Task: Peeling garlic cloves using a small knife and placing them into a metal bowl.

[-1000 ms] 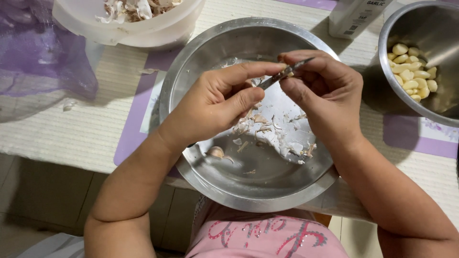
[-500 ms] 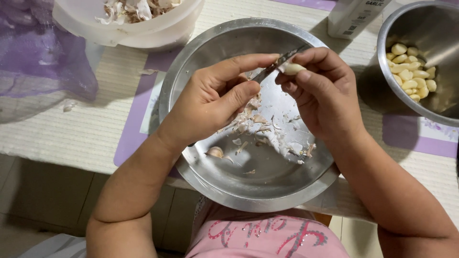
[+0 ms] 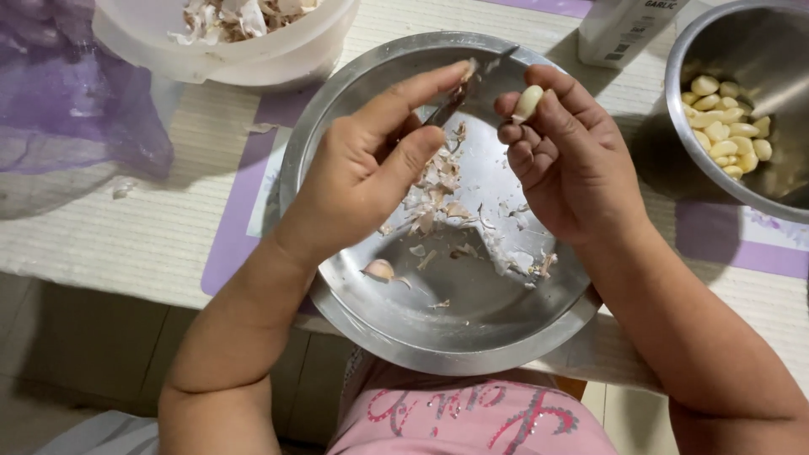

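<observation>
Taking the steel pan [image 3: 354, 320] as landmark: its near half is lying mostly bare, with only a lone clove [image 3: 379, 270] and scattered skins [image 3: 438, 198] sitting toward its middle. The left hand [image 3: 362, 177] and right hand [image 3: 573, 160] are hovering over its far half, leaving a narrow gap between them. A white tub [image 3: 244, 59] is crowding its far-left rim; a steel bowl [image 3: 758, 50] is standing just right of it, and a white carton [image 3: 624, 29] is blocking the far-right side.

left hand [image 3: 362, 168] pinching, right hand [image 3: 573, 160] curled
</observation>
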